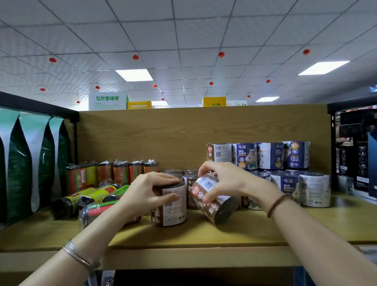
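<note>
A shop — stocked wooden shelf, hanging aisle signs.

Wooden shelf under a tiled ceiling with lit panels.

The wooden shelf in front of me carries rolls of bags. At its back left, orange-and-green rolls stand upright in a row, and more of them, the lying rolls, rest on their sides in front. In the middle, the upright brown roll stands under my left hand. Just beside it, the tilted brown roll leans in my right hand, its lower edge on the board. At the right, blue-and-white rolls sit in 2 layers.
</note>
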`<move>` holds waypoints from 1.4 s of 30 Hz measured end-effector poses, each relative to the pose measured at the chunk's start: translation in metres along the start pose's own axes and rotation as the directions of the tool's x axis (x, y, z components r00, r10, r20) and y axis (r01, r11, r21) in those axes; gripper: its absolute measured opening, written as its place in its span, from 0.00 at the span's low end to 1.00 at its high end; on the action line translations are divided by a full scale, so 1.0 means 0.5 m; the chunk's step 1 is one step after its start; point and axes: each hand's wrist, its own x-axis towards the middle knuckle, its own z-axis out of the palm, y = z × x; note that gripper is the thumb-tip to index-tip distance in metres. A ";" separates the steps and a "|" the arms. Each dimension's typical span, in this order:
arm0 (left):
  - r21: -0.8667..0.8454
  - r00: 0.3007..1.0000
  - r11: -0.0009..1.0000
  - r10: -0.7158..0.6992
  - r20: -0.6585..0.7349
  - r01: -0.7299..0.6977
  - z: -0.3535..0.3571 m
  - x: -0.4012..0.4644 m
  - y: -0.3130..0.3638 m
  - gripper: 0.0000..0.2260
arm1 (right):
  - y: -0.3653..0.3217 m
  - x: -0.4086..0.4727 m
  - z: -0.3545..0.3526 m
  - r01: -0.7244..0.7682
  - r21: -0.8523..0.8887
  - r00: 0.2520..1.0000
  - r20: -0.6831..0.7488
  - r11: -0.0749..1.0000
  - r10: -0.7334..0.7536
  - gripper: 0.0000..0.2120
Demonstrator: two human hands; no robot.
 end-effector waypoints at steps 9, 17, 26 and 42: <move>0.151 0.999 0.987 0.048 -0.019 -0.045 0.005 0.004 -0.008 0.24 | 0.001 0.027 -0.036 0.078 0.125 0.987 -0.150 0.989 -0.059 0.27; 0.098 0.992 0.993 0.061 0.114 -0.072 -0.014 0.021 -0.023 0.22 | 0.010 0.110 -0.037 0.146 0.259 0.904 -0.426 0.955 -0.022 0.22; 0.089 0.989 0.993 0.070 0.133 -0.083 -0.014 0.024 -0.030 0.22 | 0.041 0.216 -0.020 0.019 -0.116 0.843 -0.531 0.993 -0.078 0.24; 0.053 0.990 0.995 0.080 0.113 -0.086 -0.009 0.022 -0.040 0.23 | 0.092 0.273 0.020 -0.096 -0.433 0.931 -0.358 0.896 -0.073 0.24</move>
